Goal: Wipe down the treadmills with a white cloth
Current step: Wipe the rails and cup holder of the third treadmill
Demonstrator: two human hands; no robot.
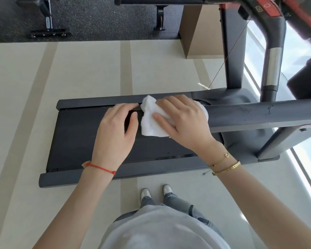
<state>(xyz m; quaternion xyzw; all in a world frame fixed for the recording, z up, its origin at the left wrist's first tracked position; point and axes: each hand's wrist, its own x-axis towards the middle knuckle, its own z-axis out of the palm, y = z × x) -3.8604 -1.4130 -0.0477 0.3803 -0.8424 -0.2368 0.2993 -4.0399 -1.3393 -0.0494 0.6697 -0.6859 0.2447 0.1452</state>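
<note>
hands over treadmill [75, 133] handrail [258, 114].
right hand [183, 121] fingers lay straight, pressing white cloth [151, 121] beneath them; left hand [115, 130] fingers hung relaxed, grasping nothing.

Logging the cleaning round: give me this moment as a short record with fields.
place: gym floor, beside a treadmill
cloth: white cloth, bunched, at the near handrail
right hand: right hand lies on the cloth, fingers spread
left hand: left hand beside the cloth, fingers lightly bent, holding nothing
wrists: red string on the left, gold bracelets on the right
</note>
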